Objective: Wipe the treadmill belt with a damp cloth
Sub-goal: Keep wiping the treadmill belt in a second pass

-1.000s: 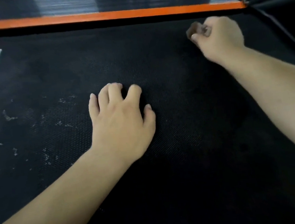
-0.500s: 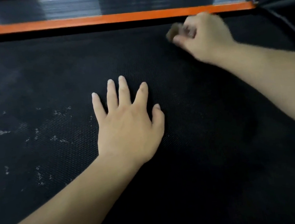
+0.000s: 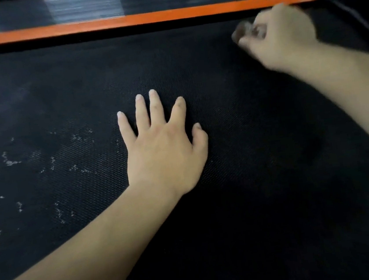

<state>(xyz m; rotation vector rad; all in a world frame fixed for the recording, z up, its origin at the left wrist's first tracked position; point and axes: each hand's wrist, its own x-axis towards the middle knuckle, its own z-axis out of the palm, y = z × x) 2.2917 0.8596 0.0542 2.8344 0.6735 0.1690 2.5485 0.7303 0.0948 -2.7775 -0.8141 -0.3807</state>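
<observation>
Swept back rightward, right hand (image 3: pixel 282 36) is curled round a small wadded cloth (image 3: pixel 241 31) by the orange edge strip (image 3: pixel 142 19) | left hand (image 3: pixel 164 151) is pressed flat, fingers spread, on the belt (image 3: pixel 263 177) | cloth judged soft, light, best kept bunched | pale specks (image 3: pixel 73 138) seen leftward.

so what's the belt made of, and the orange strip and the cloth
The belt looks like rubber or PVC: matt black with a fine dimpled texture. The orange strip is smooth and evenly coloured with a slight sheen. It could be painted metal or plastic, and the look leaves that open. The cloth is a small brownish wad gripped in the right hand. It is blurred but seems to be soft fabric.
</observation>
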